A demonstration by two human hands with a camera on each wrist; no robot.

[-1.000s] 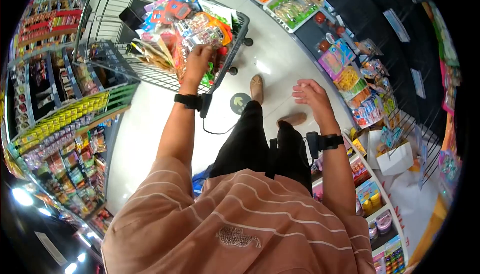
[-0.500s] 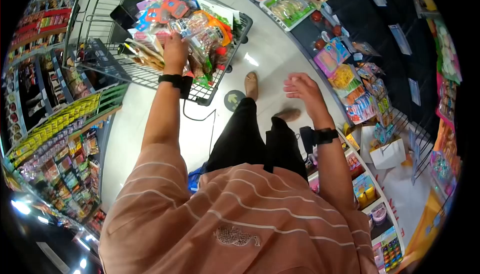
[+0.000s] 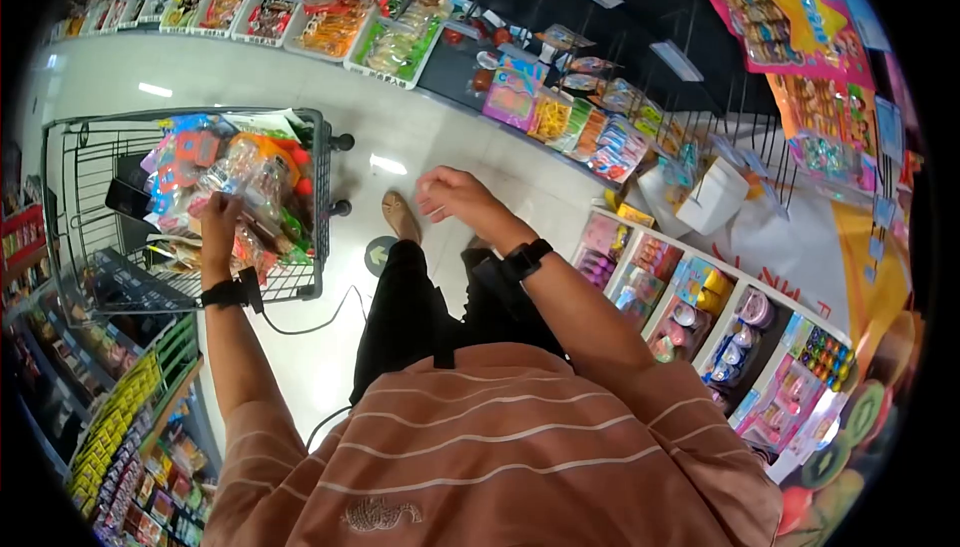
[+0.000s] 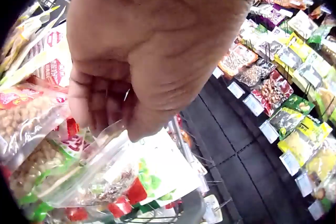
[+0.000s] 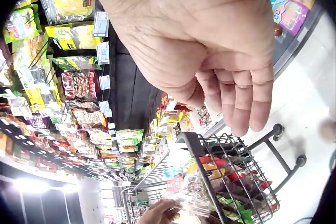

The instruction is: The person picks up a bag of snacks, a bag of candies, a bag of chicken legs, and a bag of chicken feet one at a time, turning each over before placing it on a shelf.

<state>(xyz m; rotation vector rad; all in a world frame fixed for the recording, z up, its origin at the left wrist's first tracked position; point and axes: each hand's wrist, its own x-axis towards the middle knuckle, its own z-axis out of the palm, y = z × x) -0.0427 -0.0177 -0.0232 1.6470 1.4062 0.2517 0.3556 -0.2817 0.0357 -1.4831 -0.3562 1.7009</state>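
Note:
My left hand (image 3: 217, 235) reaches down over the heap of packaged food in a wire shopping cart (image 3: 322, 202). In the left wrist view its thumb and curled fingers pinch the top edge of a clear plastic bag (image 4: 86, 179) of snacks. Beside that bag lie another clear bag of pale round pieces (image 4: 31, 121) and a red-and-white packet (image 4: 55, 58). My right hand (image 3: 465, 199) hovers in front of my body with nothing in it, its fingers loosely bent. From the right wrist view, it appears above the near end of the cart.
Ahead and to the right runs a dark shelf (image 3: 440, 62) with trays and bagged snacks on hooks. A white divided rack (image 3: 700, 322) of small goods stands close on my right. Yellow packets (image 3: 118, 397) fill a display at left. Pale floor (image 3: 330, 347) lies around my feet.
My body and view have turned right, so the cart appears farther left. My left hand shifted across the heap onto the clear bag. The right hand stays raised, still holding nothing.

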